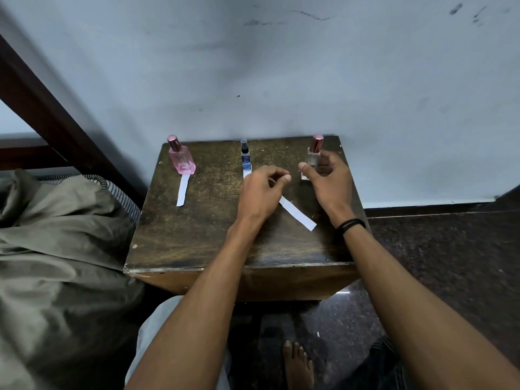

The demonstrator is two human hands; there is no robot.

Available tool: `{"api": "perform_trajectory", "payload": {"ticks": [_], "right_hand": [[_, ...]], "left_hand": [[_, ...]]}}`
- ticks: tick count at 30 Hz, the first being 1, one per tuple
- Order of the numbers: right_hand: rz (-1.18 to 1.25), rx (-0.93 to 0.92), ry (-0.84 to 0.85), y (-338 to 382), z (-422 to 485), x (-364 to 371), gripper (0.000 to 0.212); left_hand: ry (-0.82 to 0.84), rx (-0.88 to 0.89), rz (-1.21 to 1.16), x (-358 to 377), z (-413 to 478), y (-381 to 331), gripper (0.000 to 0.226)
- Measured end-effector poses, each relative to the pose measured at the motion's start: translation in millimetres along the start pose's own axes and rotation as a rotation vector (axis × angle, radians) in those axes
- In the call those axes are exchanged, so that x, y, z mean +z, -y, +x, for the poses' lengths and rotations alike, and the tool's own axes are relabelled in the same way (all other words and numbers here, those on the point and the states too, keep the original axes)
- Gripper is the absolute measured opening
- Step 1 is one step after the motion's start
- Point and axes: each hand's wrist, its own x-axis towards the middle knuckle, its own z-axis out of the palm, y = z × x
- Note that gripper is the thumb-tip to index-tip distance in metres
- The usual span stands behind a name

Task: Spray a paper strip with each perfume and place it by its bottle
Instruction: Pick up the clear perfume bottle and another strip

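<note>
Three perfume bottles stand along the back of a dark wooden table (197, 243): a pink bottle (181, 161) at left, a small blue spray bottle (245, 157) in the middle, and a clear bottle (313, 156) with a rose cap at right. One paper strip (183, 191) lies in front of the pink bottle. A second strip (247, 172) lies in front of the blue one, partly under my left hand. My left hand (261, 192) pinches a third strip (298, 213), which slants down to the right. My right hand (329, 181) is cupped around the clear bottle, thumb and fingers apart.
The table stands against a pale blue wall (281, 80). A bed with a grey-green sheet (56, 235) and a dark wooden frame (42, 108) lies to the left. Dark stone floor (450, 263) stretches to the right, and a bare foot (298, 364) rests below the table.
</note>
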Motion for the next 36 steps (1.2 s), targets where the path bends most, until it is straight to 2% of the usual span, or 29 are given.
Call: {"api": "perform_trajectory", "payload": {"ticks": [5,9,12,19,31,36], "right_hand": [[0.047,0.013,0.014,18,-28,-8,0.03],[0.07,0.021,0.143,20,-50,-13,0.029],[0.101,0.052,0.212,16,-61,-14,0.03],[0.102,0.021,0.32,15,-60,-16,0.033],[0.135,-0.008,0.365,18,-59,-19,0.044],[0.143,-0.001,0.414,19,-60,-20,0.044]], "left_hand": [[-0.018,-0.02,-0.291,0,-1,-8,0.023],[0.025,-0.077,-0.598,-5,-2,-16,0.034],[0.063,-0.079,-0.731,-12,-6,-22,0.039],[0.142,-0.037,-0.663,-20,-5,-18,0.037],[0.096,-0.015,-0.602,-15,-5,-15,0.03],[-0.018,-0.042,-0.683,-17,-5,-17,0.03]]}}
